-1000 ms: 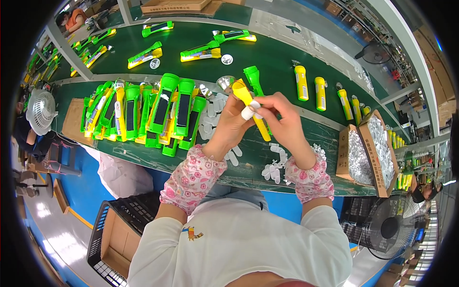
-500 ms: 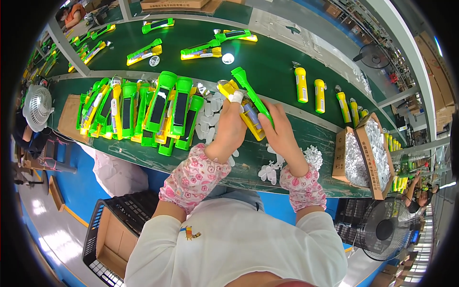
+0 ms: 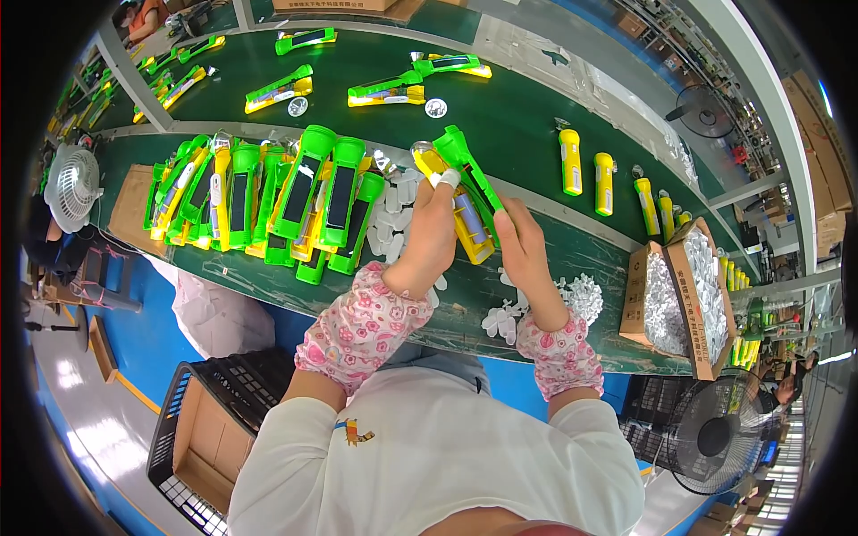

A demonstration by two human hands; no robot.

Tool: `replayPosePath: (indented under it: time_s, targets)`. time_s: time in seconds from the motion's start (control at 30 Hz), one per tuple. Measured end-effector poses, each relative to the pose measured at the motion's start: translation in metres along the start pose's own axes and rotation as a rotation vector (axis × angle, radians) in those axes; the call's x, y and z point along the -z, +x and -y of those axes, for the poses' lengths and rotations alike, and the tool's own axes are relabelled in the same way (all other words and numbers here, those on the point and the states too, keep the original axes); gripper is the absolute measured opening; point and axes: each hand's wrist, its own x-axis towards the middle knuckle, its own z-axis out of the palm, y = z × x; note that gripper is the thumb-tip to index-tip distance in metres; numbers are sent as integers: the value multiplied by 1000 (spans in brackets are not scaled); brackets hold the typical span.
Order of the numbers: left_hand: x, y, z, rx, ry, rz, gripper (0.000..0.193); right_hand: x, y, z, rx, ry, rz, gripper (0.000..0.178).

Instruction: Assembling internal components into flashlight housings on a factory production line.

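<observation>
Two hands meet over the green belt [image 3: 536, 116], head view: left hand [image 3: 431, 234] clasps a yellow torch half [image 3: 451, 207], right hand [image 3: 523, 241] pinches the green half [image 3: 466, 165] against it. Misaligned halves could slip apart. Four yellow torches [image 3: 569, 161] stand right; roughly ten green ones [image 3: 299, 192] lie left.

Light: bright, even, coming from overhead.
Glare: shining off the floor [image 3: 98, 447] at lower left.
Edges: bending strongly; black vignette ringing the frame.
Focus: sharp centrally, softening outward.
</observation>
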Motion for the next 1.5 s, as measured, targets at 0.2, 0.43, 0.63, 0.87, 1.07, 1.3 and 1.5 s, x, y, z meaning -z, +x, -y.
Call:
replayPosePath:
  time_s: [0.2, 0.43, 0.63, 0.87, 1.07, 1.3, 1.5]
  targets:
    - [6, 3, 0, 46, 38, 22, 21, 0, -2, -1, 26, 21, 75, 35]
    - [3, 1, -2, 126, 28, 95, 18, -4, -6, -10, -157, 380, 22, 36]
    - [4, 4, -3, 87, 74, 77, 21, -13, 5, -20, -132, 365, 0, 35]
    - [9, 10, 12, 119, 63, 1, 25, -13, 6, -27, -130, 252, -55, 33]
    - [11, 3, 1, 113, 78, 7, 24, -23, 7, -21, -140, 392, -48, 33]
    - [-4, -2, 16, 235, -14, 0, 25, -8, 1, -22, -193, 291, -57, 38]
    - [13, 7, 12, 186, -16, -41, 24, -14, 10, -18, -197, 252, -55, 35]
